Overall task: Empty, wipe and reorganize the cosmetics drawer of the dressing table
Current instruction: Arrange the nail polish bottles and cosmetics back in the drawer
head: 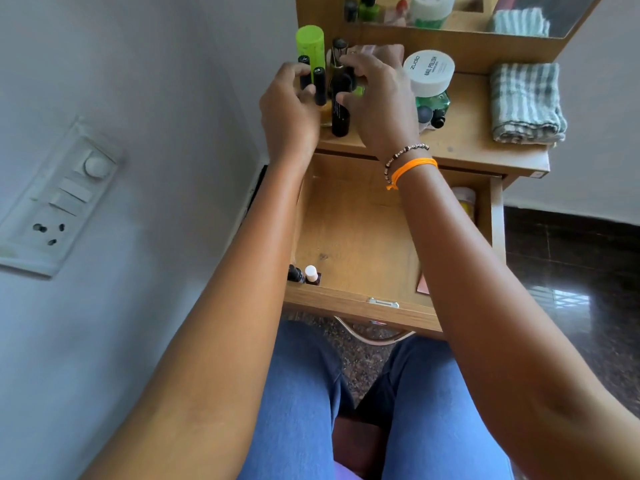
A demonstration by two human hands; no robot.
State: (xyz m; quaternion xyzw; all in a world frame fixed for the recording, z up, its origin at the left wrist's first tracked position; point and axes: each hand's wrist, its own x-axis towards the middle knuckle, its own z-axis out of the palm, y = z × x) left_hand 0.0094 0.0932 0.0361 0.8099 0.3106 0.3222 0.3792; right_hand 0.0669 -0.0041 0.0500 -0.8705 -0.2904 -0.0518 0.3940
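The wooden drawer (349, 237) stands pulled out toward me. Two small nail polish bottles (304, 274) stand in its near left corner, and a yellow container (464, 202) lies at its far right. On the tabletop (467, 147) stands a cluster of cosmetics. My left hand (287, 109) holds two slim black tubes (313, 83) beside a tall green bottle (310, 43). My right hand (377, 95) curls its fingers round a dark bottle (340, 109). A white-capped nail polish remover jar (429, 72) stands to the right.
A folded striped cloth (526, 102) lies on the right of the tabletop. A mirror (450, 12) rises at the back. The wall with a switch panel (59, 199) is close on the left. Dark floor (571, 271) lies to the right. My knees are under the drawer.
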